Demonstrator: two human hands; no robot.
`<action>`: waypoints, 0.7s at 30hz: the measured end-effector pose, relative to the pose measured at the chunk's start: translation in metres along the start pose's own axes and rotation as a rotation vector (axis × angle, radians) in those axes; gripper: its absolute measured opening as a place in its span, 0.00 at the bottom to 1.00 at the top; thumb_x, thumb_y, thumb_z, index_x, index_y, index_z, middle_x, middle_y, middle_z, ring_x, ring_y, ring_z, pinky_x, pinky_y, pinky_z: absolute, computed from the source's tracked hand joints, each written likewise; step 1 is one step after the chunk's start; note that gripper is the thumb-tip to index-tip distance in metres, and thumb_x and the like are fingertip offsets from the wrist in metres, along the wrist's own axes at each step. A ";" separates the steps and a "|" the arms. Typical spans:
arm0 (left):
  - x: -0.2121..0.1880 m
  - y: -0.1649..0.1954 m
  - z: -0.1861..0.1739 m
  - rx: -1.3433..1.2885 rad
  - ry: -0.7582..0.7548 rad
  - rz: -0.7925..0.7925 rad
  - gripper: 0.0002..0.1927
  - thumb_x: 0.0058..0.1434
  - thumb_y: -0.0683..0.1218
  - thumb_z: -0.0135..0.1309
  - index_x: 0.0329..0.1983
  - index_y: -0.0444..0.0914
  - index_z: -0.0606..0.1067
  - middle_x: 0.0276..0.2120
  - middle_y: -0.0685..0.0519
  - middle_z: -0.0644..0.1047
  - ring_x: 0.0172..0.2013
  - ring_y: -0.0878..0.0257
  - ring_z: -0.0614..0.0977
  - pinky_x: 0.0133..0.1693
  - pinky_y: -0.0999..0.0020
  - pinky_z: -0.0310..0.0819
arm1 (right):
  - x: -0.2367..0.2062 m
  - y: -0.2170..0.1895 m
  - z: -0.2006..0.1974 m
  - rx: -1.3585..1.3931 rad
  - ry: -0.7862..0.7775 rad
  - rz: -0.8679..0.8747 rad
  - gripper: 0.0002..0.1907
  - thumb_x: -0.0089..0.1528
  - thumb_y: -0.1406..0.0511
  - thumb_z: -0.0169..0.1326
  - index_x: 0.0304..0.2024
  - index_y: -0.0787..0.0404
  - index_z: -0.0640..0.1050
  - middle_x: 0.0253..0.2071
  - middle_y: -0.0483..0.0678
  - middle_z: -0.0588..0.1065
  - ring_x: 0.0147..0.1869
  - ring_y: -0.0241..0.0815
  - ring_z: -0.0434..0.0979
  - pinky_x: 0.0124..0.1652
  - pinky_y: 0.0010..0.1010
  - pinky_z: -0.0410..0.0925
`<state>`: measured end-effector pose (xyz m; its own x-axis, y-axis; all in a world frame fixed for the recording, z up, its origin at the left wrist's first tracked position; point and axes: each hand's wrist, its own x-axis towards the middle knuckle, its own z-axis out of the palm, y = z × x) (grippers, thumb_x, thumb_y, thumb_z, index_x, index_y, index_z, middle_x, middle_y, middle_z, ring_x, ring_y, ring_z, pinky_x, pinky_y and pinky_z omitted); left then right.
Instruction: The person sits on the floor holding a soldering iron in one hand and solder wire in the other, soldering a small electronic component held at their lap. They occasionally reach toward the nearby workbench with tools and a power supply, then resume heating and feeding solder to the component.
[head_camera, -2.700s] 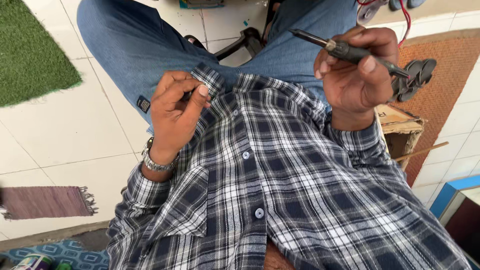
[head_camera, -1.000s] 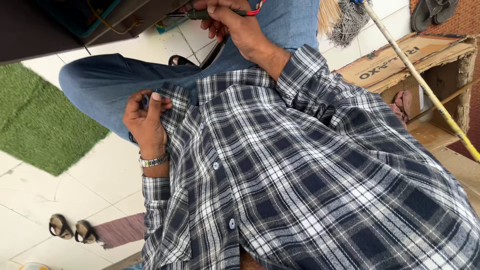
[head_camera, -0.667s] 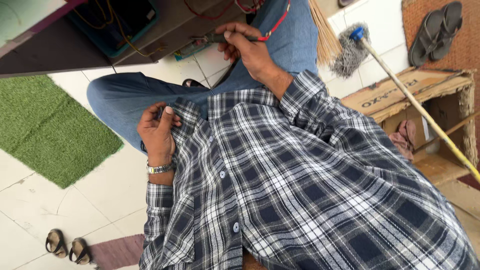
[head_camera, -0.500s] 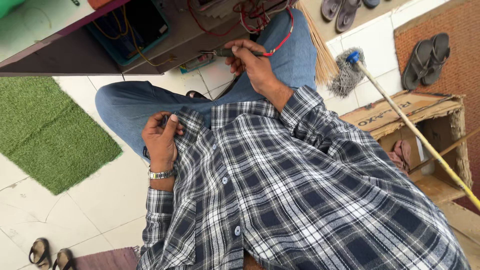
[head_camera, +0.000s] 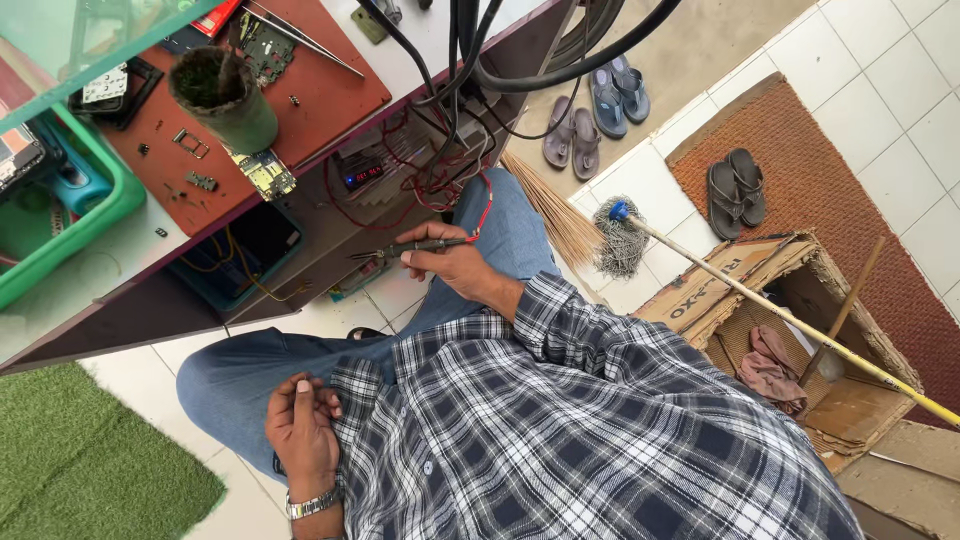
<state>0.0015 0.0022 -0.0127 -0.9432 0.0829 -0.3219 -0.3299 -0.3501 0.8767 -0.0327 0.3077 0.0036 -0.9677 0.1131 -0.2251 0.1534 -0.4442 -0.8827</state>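
Observation:
My right hand (head_camera: 455, 268) is stretched out over my knee and grips a thin dark soldering iron (head_camera: 405, 247) with a red cord, its tip pointing left toward the underside shelf of the workbench (head_camera: 330, 95). My left hand (head_camera: 300, 420), with a metal watch on the wrist, rests closed against the hem of my plaid shirt (head_camera: 560, 430) on my thigh; whether it pinches anything small is not visible. On the bench top lie circuit boards (head_camera: 262, 172), tweezers and a green cup (head_camera: 222, 100).
A green tray (head_camera: 70, 215) sits at the bench's left. Black cables (head_camera: 470, 50) hang down in front. A mop (head_camera: 640, 232), a broom and an open cardboard box (head_camera: 800, 330) stand at right. Sandals (head_camera: 590, 105) lie on the tiled floor; a green mat (head_camera: 80, 470) lies lower left.
The view has tilted up from my lap to the bench. My right hand with the iron has reached out away from my chest toward the bench; my left hand stayed at the shirt hem.

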 end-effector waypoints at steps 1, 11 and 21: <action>0.000 -0.001 -0.002 -0.005 -0.004 0.007 0.05 0.75 0.40 0.48 0.48 0.34 0.74 0.39 0.48 0.78 0.30 0.61 0.77 0.30 0.69 0.71 | 0.000 -0.001 -0.004 -0.006 -0.002 -0.010 0.17 0.64 0.68 0.61 0.53 0.69 0.77 0.36 0.49 0.80 0.36 0.34 0.80 0.36 0.26 0.75; -0.001 -0.007 -0.021 -0.029 -0.087 0.040 0.06 0.76 0.38 0.43 0.48 0.32 0.72 0.46 0.44 0.76 0.36 0.59 0.78 0.34 0.67 0.73 | -0.014 -0.048 -0.028 -0.325 -0.119 -0.315 0.14 0.65 0.68 0.63 0.50 0.69 0.78 0.38 0.49 0.81 0.38 0.34 0.83 0.38 0.25 0.76; -0.019 0.014 -0.022 0.082 -0.085 0.086 0.07 0.73 0.35 0.40 0.49 0.30 0.70 0.49 0.43 0.74 0.37 0.59 0.79 0.35 0.67 0.75 | -0.043 -0.065 -0.007 -0.411 -0.205 -0.485 0.11 0.65 0.67 0.63 0.45 0.66 0.76 0.43 0.47 0.76 0.44 0.33 0.77 0.44 0.26 0.70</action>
<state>0.0161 -0.0250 -0.0026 -0.9670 0.1356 -0.2155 -0.2462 -0.2823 0.9272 0.0002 0.3377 0.0675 -0.9586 0.0257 0.2837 -0.2839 -0.0064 -0.9588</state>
